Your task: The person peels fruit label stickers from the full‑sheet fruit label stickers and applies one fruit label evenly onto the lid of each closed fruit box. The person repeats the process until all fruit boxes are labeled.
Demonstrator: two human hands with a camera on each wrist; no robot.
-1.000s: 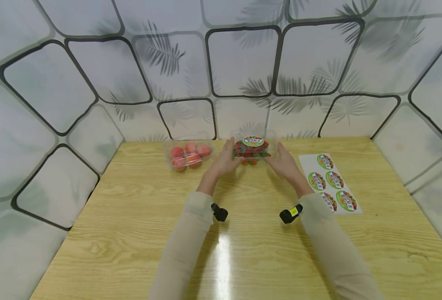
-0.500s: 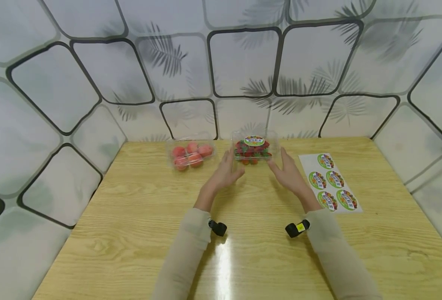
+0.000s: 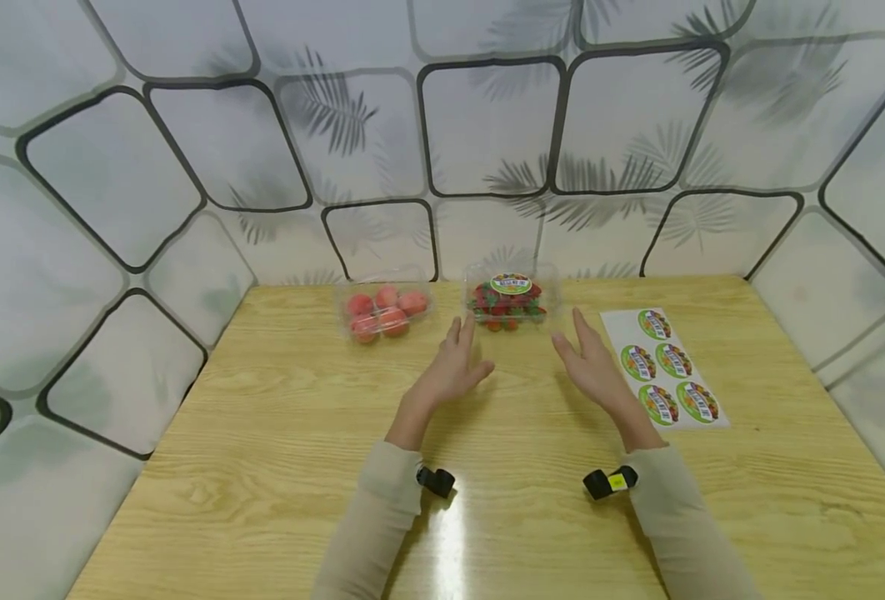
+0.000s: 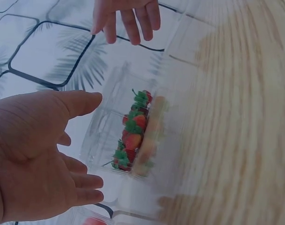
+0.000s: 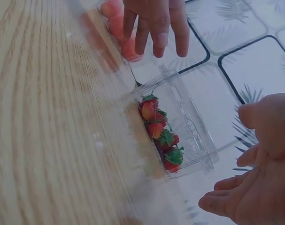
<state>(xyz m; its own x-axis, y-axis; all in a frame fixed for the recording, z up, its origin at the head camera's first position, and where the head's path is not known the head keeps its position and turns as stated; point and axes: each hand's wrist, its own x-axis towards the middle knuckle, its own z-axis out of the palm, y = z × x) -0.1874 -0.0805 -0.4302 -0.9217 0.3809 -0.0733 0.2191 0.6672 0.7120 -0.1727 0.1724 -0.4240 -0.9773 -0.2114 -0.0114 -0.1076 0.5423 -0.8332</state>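
A clear plastic clamshell box of strawberries (image 3: 508, 302) stands at the back of the table, a round fruit sticker (image 3: 512, 284) on its lid. In front of its left side is my left hand (image 3: 446, 371), fingers straight and thumb spread, holding nothing. My right hand (image 3: 592, 367) is held likewise off the box's front right, its palm turned inward. Both wrist views show a gap between the hands and the strawberry box (image 4: 128, 131). Left of it sits a second clear box with several round pinkish-red fruits (image 3: 386, 312).
A white sheet of round fruit stickers (image 3: 663, 367) lies on the wooden table (image 3: 277, 467), to the right of my right hand. Patterned panels (image 3: 495, 125) rise behind the table and along both sides.
Both hands have let go of the strawberry box and drawn back toward me, spreading slightly apart. The box stays in its place at the back.
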